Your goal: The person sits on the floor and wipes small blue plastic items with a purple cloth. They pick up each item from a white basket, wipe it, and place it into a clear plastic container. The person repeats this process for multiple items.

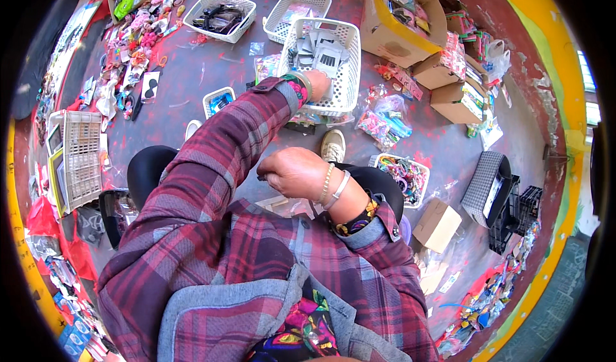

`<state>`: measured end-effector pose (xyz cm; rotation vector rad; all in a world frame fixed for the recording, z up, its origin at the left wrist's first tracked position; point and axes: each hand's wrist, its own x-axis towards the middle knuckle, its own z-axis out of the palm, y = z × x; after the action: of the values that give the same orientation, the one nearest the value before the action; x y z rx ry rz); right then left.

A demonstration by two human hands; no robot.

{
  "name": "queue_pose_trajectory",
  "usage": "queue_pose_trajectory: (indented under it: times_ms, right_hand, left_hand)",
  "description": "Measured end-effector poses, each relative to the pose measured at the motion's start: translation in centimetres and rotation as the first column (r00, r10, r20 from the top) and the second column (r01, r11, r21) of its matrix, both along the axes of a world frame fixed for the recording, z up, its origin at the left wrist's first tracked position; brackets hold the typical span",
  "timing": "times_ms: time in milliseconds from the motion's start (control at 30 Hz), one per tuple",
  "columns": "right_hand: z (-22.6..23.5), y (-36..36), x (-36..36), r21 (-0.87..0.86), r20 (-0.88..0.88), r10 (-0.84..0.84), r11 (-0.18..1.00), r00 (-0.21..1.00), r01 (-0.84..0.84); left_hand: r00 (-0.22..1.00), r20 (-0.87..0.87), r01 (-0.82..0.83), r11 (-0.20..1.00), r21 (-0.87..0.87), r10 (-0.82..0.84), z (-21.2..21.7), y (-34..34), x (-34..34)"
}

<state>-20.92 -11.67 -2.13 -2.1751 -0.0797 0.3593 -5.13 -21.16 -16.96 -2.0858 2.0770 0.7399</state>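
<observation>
My left arm, in a plaid sleeve, stretches forward to a white plastic basket (346, 73) holding grey cards. My left hand (319, 85) rests at the basket's near rim on the cards. Its fingers are mostly hidden, so its grip is unclear. My right hand (294, 172) is curled into a fist close to my chest, with bracelets on the wrist. A small dark item (260, 177) pokes out at the fist's left side. Below it, a clear packet (289, 205) lies on my lap.
Two more white baskets (219, 17) (296, 6) stand farther back. Cardboard boxes (399, 22) of packaged goods sit at the right. A small basket of colourful bands (403, 176) is by my right knee, and a white crate (80, 156) is on the left. Hair accessories (138, 41) are scattered on the floor.
</observation>
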Motion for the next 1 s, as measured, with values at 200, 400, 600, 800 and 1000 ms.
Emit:
queue_pose_trajectory:
  times_ms: [200, 400, 600, 800, 1000]
  right_hand:
    - [0.2, 0.1, -0.4, 0.052, 0.056, -0.041, 0.998, 0.998, 0.038]
    - [-0.3, 0.1, 0.1, 0.074, 0.038, -0.029, 0.997, 0.999, 0.026]
    - [-0.8, 0.6, 1.0, 0.076, 0.066, -0.025, 0.997, 0.998, 0.019]
    - [1.4, -1.0, 0.9, 0.352, -0.107, -0.132, 0.922, 0.985, 0.162]
    - [4.8, -5.7, 0.2, 0.882, -0.066, -0.899, 0.15, 0.434, 0.446]
  left_hand:
    - [0.993, -0.11, -0.038, 0.999, -0.022, 0.035, -2.6, -0.4, 1.5]
    - [0.482, -0.799, -0.583, 0.813, 0.015, 0.36, -1.9, 0.5, 5.0]
    - [-0.27, -0.873, -0.677, 0.564, 0.473, 0.407, -0.6, 3.2, 6.4]
    - [-0.405, -0.876, -0.516, 0.726, 0.455, 0.261, 5.6, 7.0, 5.5]
    - [-0.576, -0.784, -0.455, 0.705, 0.544, 0.233, 13.6, 12.5, 3.4]
